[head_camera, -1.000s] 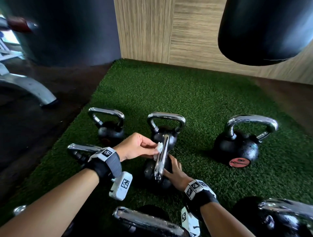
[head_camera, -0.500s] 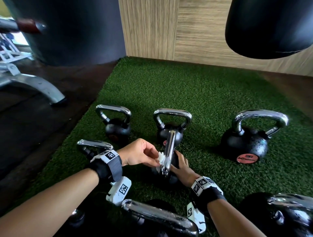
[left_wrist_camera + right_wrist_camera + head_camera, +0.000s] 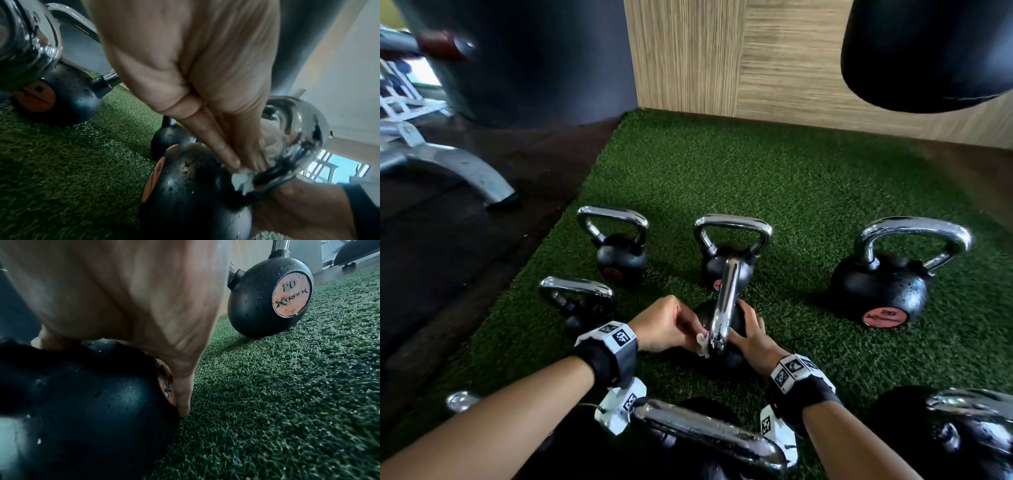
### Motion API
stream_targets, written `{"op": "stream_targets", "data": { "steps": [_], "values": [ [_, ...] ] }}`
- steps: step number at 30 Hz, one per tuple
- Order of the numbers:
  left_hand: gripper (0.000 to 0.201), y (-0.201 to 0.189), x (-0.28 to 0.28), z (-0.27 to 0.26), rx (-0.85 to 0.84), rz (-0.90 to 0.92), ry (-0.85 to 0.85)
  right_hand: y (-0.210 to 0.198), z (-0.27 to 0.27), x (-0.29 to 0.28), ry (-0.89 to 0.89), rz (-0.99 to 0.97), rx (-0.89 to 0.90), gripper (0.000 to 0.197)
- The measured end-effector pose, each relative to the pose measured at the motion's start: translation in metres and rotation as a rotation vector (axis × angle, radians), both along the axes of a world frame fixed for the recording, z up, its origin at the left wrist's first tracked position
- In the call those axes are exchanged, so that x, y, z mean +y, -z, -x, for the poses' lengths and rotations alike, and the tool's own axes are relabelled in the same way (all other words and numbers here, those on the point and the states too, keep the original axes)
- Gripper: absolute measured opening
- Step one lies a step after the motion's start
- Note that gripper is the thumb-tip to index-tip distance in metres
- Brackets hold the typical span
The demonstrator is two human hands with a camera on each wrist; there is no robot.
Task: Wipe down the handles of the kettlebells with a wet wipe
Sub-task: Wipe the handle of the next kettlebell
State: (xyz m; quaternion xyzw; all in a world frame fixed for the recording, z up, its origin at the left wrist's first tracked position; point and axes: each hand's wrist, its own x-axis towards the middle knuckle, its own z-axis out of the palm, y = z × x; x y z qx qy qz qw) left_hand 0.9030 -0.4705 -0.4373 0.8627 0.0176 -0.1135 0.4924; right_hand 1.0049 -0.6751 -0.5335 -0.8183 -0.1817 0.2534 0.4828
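Observation:
A black kettlebell [image 3: 729, 358] stands on the green turf, its chrome handle [image 3: 726, 301] seen edge-on. My left hand [image 3: 697, 334] pinches a small white wet wipe [image 3: 701, 342] against the near lower end of that handle. In the left wrist view the wipe [image 3: 242, 180] is bunched under my fingertips [image 3: 228, 155] where the handle [image 3: 298, 129] meets the ball [image 3: 195, 186]. My right hand [image 3: 751, 329] lies on the right side of the ball. In the right wrist view it [image 3: 123, 296] spreads over the ball [image 3: 92, 402], thumb [image 3: 183, 394] down beside the orange disc.
Several more chrome-handled kettlebells surround it: back left [image 3: 619, 253], back middle [image 3: 714, 270], back right [image 3: 880, 291], left [image 3: 578, 301], and two close in front [image 3: 705, 435] [image 3: 962, 428]. A black punching bag [image 3: 928, 51] hangs at top right. A bench leg [image 3: 465, 174] stands on the dark floor to the left.
My left hand has slid the wipe down the handle toward its near lower end. My right hand stays on the ball.

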Motion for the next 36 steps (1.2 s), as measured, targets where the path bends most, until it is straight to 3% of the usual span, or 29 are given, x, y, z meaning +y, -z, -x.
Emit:
{"op": "stream_targets", "data": {
  "steps": [5, 8, 10, 11, 12, 14, 15, 17, 19, 23, 27, 30, 33, 36],
  "values": [
    [0.025, -0.001, 0.000, 0.005, -0.055, -0.068, -0.011, -0.014, 0.005, 0.002, 0.010, 0.043, 0.043, 0.088],
    [0.024, -0.015, 0.006, 0.007, -0.161, -0.054, -0.076, -0.042, 0.007, -0.002, -0.078, 0.207, 0.028, 0.082],
    [0.024, -0.029, 0.011, 0.004, -0.320, -0.080, -0.124, -0.068, 0.005, -0.006, -0.123, 0.284, -0.113, 0.058],
    [0.025, -0.036, 0.014, 0.002, -0.386, -0.082, -0.140, -0.084, 0.004, -0.008, -0.043, 0.263, -0.210, 0.039],
    [0.026, -0.044, 0.016, 0.000, -0.441, -0.087, -0.143, -0.101, 0.004, -0.008, 0.101, 0.189, -0.294, 0.025],
    [0.027, -0.061, 0.017, -0.004, -0.539, -0.101, -0.131, -0.132, 0.006, -0.009, 0.325, -0.122, -0.347, 0.015],
    [0.027, -0.068, 0.016, -0.005, -0.582, -0.097, -0.125, -0.145, 0.007, -0.008, 0.313, -0.290, -0.265, 0.015],
    [0.028, -0.080, 0.014, -0.009, -0.623, -0.052, -0.125, -0.167, 0.015, -0.003, 0.122, -0.461, -0.031, 0.023],
    [0.028, -0.087, 0.010, -0.012, -0.597, 0.017, -0.150, -0.177, 0.021, 0.002, 0.027, -0.515, 0.076, 0.031],
    [0.036, -0.091, 0.000, -0.016, -0.471, 0.183, -0.160, -0.179, 0.024, 0.008, 0.153, -0.620, 0.140, 0.033],
    [0.049, -0.079, -0.001, -0.022, -0.311, 0.262, -0.050, -0.166, 0.023, 0.005, 0.240, -0.622, 0.151, 0.028],
    [0.063, -0.060, 0.008, -0.024, -0.215, -0.080, 0.005, -0.150, 0.011, -0.008, 0.373, -0.590, 0.099, 0.028],
    [0.108, -0.033, 0.003, -0.026, -0.007, -0.514, 0.215, -0.126, -0.005, -0.020, 0.549, -0.502, 0.080, 0.032],
    [0.125, -0.001, -0.024, -0.027, -0.004, -0.633, 0.401, -0.102, -0.014, -0.014, 0.617, -0.293, 0.018, 0.030]
  ]
}}
